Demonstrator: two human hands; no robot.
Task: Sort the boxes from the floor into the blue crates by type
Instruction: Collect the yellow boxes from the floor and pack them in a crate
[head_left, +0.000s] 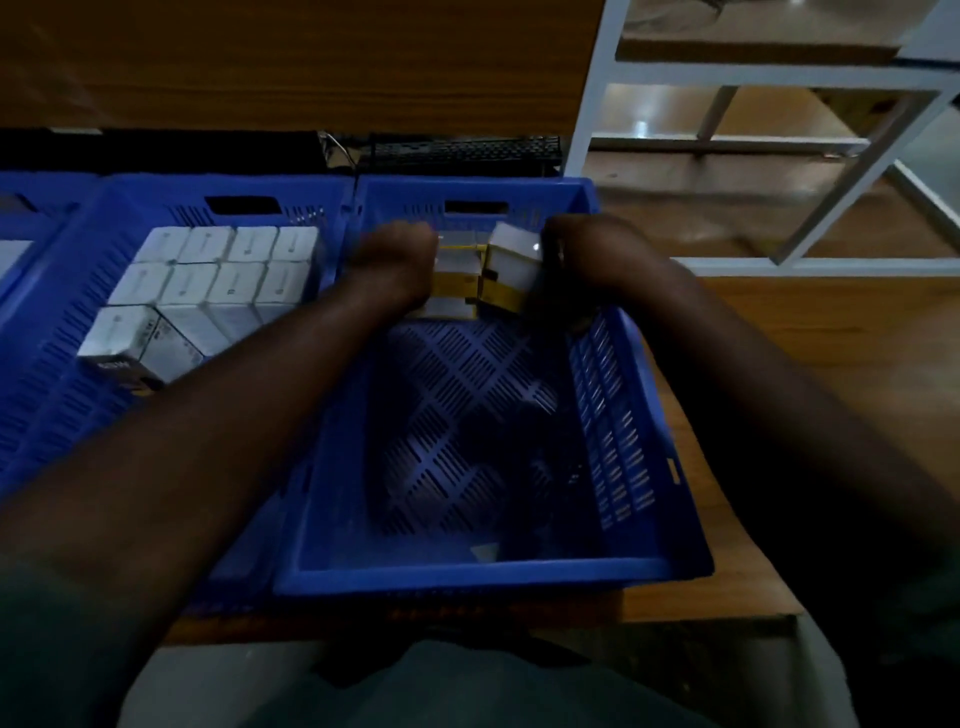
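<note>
The small white and yellow cardboard boxes sit at the far end of the blue plastic crate. The right hand grips a tilted white and yellow box. The left hand is curled against the boxes; I cannot tell if it grips. White boxes fill the next blue crate.

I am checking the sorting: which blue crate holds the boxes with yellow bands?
The right-hand crate, where both hands work: its boxes with yellow bands sit at the far end. The middle crate holds only plain white boxes.

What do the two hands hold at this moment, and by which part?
The right hand grips a white and yellow box by its right side. The left hand rests on similar boxes; its grip cannot be told.
</note>
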